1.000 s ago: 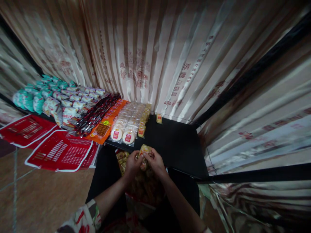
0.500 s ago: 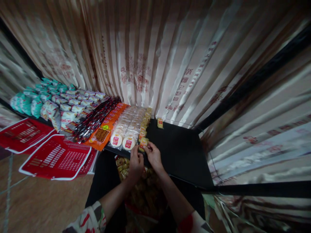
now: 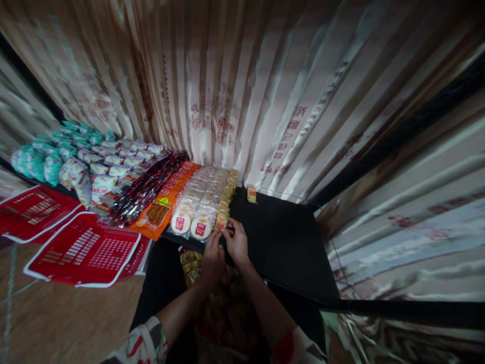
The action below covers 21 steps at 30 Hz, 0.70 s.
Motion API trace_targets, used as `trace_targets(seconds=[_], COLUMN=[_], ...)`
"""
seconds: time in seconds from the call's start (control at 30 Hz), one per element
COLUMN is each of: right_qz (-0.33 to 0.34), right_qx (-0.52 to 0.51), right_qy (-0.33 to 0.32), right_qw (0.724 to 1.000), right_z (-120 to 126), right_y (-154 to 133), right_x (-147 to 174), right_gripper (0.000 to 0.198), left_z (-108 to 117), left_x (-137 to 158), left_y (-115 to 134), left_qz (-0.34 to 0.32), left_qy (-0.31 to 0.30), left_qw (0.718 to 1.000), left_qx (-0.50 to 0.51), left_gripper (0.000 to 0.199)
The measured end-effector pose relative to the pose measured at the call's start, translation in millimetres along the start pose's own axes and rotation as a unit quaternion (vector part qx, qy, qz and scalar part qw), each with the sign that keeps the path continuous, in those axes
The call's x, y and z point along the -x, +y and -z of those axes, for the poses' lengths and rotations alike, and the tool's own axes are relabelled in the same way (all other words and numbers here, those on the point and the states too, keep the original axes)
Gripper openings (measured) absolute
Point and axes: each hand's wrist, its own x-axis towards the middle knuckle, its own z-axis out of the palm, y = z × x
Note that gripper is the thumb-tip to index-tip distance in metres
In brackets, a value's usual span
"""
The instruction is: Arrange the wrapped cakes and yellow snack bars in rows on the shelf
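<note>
A small yellow snack packet (image 3: 222,221) with a red label lies at the near end of a row of like packets (image 3: 228,194) on the black shelf (image 3: 280,237). My right hand (image 3: 237,243) pinches its near right corner. From the left, my left hand (image 3: 213,260) has its fingers closed against the near edge of the same packet, thumb and fingertips partly hidden. Beside this row lie round white crackers (image 3: 200,227) in clear wrappers. Below my hands, an opened bag (image 3: 191,263) in my lap holds more yellow packets.
One lone yellow packet (image 3: 251,194) sits at the shelf's back edge. Leftward are an orange snack bag (image 3: 157,215), dark red packets (image 3: 147,187), white packets (image 3: 121,169) and teal bags (image 3: 36,164). Red baskets (image 3: 85,247) stand at lower left. A pleated curtain (image 3: 257,91) hangs behind.
The yellow packet, raised and tilted between my hands before, now lies down at the front of its row. My hands have moved slightly with it, and the view has shifted a little.
</note>
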Motion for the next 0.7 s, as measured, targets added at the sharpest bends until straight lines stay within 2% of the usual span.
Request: trace_targets(seconds=[0.47,0.7], right_qz=[-0.009,-0.001], right_qx=[0.012,0.003], right_qy=[-0.021,0.034], right_qw=[1.0,0.999], right_z=[-6,2], right_y=[7,-3], right_x=[3,29], right_gripper=[0.032,0.033], left_z=[3,7], left_x=[0,-2], left_y=[4,2], left_qz=[0.021,0.002], left_qy=[-0.02,-0.032], left_qw=[1.0,0.999], left_qx=[-0.011,-0.014], left_gripper=[0.046,0.046])
